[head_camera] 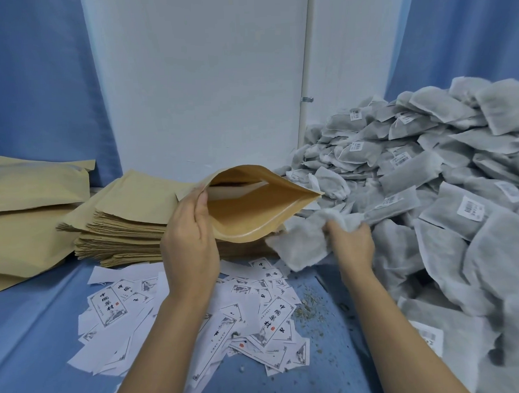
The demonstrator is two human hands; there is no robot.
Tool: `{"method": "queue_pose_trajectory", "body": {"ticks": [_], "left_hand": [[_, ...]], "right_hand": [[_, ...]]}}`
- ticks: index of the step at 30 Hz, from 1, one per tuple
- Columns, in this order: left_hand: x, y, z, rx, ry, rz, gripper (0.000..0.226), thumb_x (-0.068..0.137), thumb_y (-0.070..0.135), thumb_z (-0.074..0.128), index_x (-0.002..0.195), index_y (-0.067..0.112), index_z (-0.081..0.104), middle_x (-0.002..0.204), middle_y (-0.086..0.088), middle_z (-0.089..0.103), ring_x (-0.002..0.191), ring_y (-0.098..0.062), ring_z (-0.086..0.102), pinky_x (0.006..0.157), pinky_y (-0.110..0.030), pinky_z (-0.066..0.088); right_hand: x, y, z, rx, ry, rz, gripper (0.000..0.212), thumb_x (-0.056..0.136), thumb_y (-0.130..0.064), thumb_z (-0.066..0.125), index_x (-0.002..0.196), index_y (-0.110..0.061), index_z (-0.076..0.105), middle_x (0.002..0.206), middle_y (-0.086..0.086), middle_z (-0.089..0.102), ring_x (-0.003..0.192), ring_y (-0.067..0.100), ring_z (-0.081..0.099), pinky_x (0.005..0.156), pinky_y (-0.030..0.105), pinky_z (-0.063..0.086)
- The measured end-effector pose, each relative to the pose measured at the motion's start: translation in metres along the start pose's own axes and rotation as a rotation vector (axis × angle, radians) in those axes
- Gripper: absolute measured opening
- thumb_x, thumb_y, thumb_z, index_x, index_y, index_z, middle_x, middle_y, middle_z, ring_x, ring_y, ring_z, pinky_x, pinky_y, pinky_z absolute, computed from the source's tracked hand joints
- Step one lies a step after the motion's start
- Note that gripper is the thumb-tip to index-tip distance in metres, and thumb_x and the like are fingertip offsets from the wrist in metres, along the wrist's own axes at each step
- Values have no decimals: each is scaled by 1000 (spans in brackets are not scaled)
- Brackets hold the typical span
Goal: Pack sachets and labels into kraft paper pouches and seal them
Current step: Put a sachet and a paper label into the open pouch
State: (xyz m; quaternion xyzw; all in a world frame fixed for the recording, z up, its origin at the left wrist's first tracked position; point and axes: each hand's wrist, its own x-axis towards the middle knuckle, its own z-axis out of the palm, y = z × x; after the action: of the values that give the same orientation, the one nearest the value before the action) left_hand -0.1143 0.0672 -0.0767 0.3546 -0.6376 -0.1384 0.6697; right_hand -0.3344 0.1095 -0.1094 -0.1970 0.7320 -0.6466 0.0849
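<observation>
Blurring over right hand (352, 243), sachet (297, 248)

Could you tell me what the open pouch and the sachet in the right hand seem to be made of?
The pouch looks like matte brown kraft paper, with a glossy strip, perhaps a plastic zip, along its mouth. The sachet looks like soft greyish non-woven fabric: fuzzy, crumpling in the right hand.
</observation>
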Motion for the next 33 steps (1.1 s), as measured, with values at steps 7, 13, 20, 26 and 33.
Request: {"method": "queue_pose_trajectory", "body": {"ticks": [7,13,20,26,33], "left_hand": [[6,1,-4,-4,117,1,45,100,33,33,114,3,63,104,-9,66,96,-15,57,80,-12,37],[8,-9,-14,204,91,159,42,101,27,34,119,0,60,117,-15,65,112,-30,59,101,-49,42],[1,-18,-8,450,-52,270,36,99,21,41,120,0,62,123,-15,63,119,-29,57,104,-51,38],[-5,-5,-1,415,-92,278,37,98,24,41,116,1,64,116,-13,66,111,-27,62,101,-50,40],[-3,0,0,314,-99,197,33,97,21,47,117,1,64,117,-12,66,111,-27,60,94,-47,48]], "right_hand": [[-11,-21,1,224,-494,-168,61,82,-19,69,137,-33,44,121,-2,55,103,16,59,80,34,54],[-24,-33,1,112,-850,-201,20,80,-18,72,97,-26,76,100,-4,74,96,12,69,84,25,54],[-31,-56,-1,332,-1031,-52,13,82,-27,64,94,-29,69,81,-19,73,75,-6,68,59,9,49],[-48,-54,13,435,-764,106,21,89,-5,59,108,-10,67,81,4,73,63,8,69,51,20,52],[-52,-65,25,916,-597,496,8,88,4,58,94,0,61,77,14,68,61,21,68,49,28,57]]}}
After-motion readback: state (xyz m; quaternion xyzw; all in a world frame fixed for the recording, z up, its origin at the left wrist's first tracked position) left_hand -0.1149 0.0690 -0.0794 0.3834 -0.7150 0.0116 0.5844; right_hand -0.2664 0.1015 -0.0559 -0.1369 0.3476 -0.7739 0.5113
